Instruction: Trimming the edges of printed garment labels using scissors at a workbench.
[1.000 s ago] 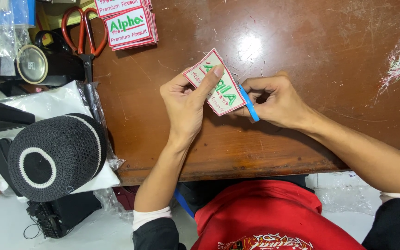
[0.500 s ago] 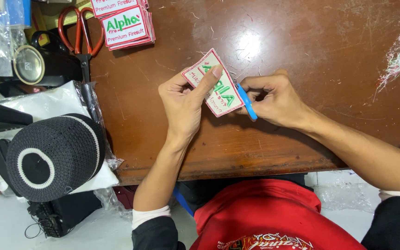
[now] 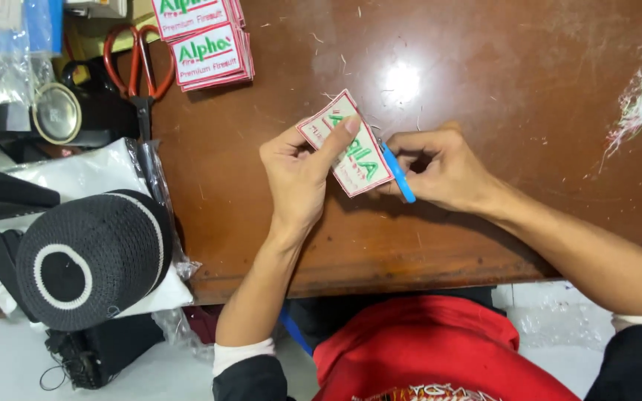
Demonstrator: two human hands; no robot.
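Patch (image 3: 351,145) barely shifted since earlier, pinched in left hand (image 3: 299,174), right hand (image 3: 440,167) closed on half-hidden blue tool (image 3: 399,174), worktop (image 3: 484,74).

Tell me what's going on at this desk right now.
A person seated at a brown wooden table holds a small white patch with a red border and green lettering in the left hand, forefinger laid across its face. The right hand grips a small blue-handled tool against the patch's edge; its tip is hidden. More patches of the same kind sit stacked at the table's far side, next to red-handled scissors. A black knitted cap with a white ring lies to the left.
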